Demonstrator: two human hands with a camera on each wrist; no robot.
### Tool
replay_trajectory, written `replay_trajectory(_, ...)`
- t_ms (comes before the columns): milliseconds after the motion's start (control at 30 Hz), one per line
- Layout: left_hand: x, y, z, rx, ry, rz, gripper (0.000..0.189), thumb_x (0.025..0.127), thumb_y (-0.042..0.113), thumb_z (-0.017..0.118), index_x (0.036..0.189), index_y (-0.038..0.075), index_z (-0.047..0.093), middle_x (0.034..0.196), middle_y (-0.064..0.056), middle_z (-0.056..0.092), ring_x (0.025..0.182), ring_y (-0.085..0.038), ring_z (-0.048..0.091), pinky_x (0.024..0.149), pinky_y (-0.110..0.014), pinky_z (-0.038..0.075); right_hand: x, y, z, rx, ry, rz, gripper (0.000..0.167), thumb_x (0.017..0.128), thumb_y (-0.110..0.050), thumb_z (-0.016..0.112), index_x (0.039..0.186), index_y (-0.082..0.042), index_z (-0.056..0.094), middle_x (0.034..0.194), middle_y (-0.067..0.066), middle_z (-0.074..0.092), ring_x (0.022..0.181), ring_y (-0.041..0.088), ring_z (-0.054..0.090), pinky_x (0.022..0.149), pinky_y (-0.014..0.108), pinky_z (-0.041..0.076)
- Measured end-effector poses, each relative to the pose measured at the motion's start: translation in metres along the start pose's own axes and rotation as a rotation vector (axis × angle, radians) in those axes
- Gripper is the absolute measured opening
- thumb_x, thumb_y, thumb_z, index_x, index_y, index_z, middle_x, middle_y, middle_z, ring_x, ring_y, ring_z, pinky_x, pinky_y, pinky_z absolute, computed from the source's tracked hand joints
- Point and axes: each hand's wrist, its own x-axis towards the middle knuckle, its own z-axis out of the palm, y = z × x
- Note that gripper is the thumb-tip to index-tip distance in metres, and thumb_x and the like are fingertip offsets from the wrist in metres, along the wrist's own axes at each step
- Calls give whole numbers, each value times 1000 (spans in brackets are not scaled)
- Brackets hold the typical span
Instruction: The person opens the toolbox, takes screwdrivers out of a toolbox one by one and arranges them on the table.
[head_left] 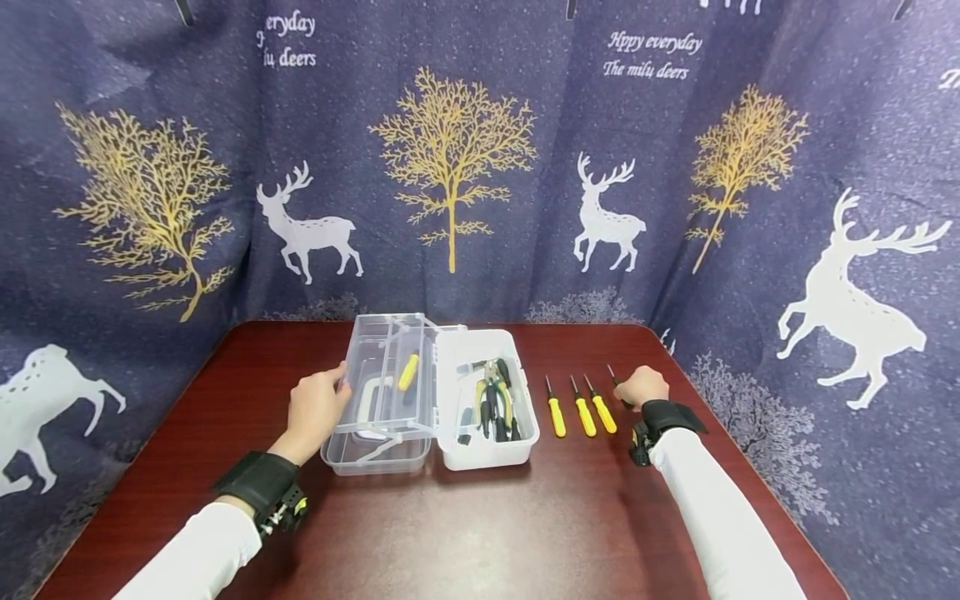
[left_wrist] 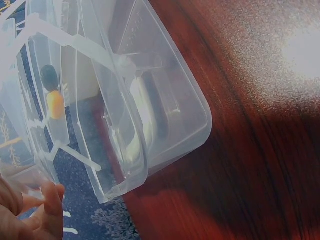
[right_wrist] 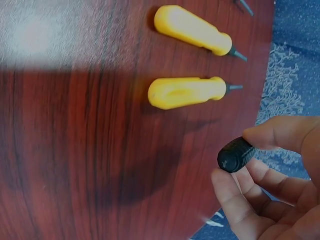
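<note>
My left hand (head_left: 315,408) grips the left edge of a clear plastic tray (head_left: 375,379) that stands raised and tilted over the clear toolbox lid (head_left: 386,458). A yellow-handled tool (head_left: 408,372) lies in that tray; in the left wrist view its handle (left_wrist: 56,104) looks yellow and black. At the table's right side, my right hand (head_left: 642,385) pinches a screwdriver by its black ribbed handle (right_wrist: 235,155) between thumb and fingers. The screwdriver's thin shaft (head_left: 611,373) points away from me. Left of this hand lie yellow-handled screwdrivers, the nearest one (head_left: 602,412) close by.
The white toolbox base (head_left: 483,458) stands mid-table, joined to the lid side. Inside it are pliers (head_left: 481,400) with yellow-and-black handles and several black-handled tools. Two more yellow screwdrivers, one (head_left: 584,415) beside another (head_left: 556,415), lie on the dark red table (head_left: 480,533). A patterned curtain (head_left: 495,292) hangs behind.
</note>
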Motion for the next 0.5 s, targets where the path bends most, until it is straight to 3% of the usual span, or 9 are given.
replay_trajectory(300,0,-1,-1,-1,-9,6,36,83,8,59,117,-2,67,103,-29,68,57,-34,58,52,-47,46,2,9,2,-2,-17,33,15,68,-19,65,61,-6,62,51,3,60,39,11,54,51,25,42)
replay_trajectory(500,0,0,-1,-2,-6,2,36,83,7,59,117,-1,67,104,-29,68,60,-37,60,54,-50,47,4,14,10,-2,-26,35,15,68,-18,64,67,-3,64,54,5,61,38,10,54,48,26,44)
